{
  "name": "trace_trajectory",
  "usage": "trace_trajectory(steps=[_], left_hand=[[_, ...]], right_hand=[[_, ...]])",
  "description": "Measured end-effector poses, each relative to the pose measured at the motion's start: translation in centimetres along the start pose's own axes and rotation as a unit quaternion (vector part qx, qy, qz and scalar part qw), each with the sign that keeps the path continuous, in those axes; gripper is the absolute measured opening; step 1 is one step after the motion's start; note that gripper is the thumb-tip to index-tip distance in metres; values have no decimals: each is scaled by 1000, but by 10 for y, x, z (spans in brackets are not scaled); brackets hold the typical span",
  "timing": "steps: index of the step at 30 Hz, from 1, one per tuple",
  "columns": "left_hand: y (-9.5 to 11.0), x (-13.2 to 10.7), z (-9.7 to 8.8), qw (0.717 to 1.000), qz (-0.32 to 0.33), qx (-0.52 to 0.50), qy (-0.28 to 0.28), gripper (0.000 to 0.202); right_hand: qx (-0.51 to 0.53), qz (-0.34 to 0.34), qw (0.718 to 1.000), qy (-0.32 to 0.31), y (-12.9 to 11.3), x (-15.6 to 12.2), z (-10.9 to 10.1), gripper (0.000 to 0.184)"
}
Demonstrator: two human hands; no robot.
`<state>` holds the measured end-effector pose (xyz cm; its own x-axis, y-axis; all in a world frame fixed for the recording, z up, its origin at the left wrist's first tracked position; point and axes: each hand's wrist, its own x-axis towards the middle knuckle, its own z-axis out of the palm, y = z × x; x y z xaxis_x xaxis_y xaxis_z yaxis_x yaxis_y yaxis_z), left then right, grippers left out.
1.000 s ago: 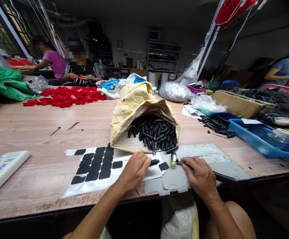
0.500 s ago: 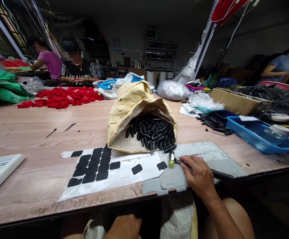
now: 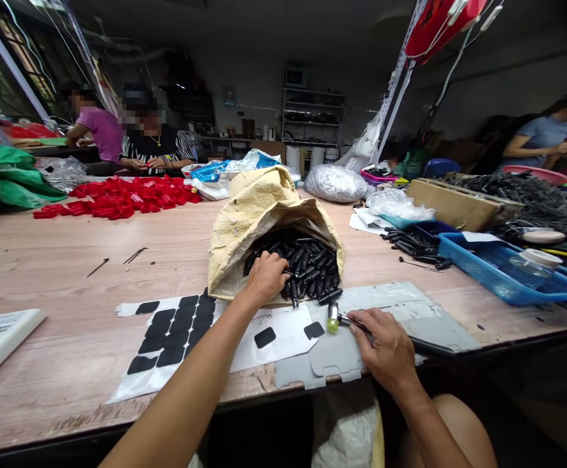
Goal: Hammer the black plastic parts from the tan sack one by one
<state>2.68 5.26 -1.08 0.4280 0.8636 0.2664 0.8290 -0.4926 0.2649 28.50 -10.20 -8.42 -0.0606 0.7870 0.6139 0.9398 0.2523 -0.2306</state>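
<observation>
The left hand has risen from below the surface to the sack, nearer than the right hand, the black parts lying variously angled mostly rightward of its fingers, whose closure is unclear, while the right fingers clamp the hammer.

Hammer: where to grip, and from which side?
Likely the dark handle, from the near right, where the right hand holds it. It is long and slender, running rightward from the hammer head, whose yellow-green end faces the near side.
</observation>
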Motion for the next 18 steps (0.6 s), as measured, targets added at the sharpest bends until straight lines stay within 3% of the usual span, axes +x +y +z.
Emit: trace_trajectory(steps=[5,9,14,18], left_hand=[[-2,-4,-5,1000,-17,-2,3,9],[0,-42,-11,997,-33,-58,36,10],[9,-98,7,979,-26,-200,19,8],[12,-111,17,971,-26,-237,4,12]], right_hand=[[3,11,1000,-2,-2,0,-1,19],[8,16,1000,2,-4,1,-1,18],[7,18,1000,-2,-1,0,0,19],[16,12,1000,-12,0,2,-3,19]])
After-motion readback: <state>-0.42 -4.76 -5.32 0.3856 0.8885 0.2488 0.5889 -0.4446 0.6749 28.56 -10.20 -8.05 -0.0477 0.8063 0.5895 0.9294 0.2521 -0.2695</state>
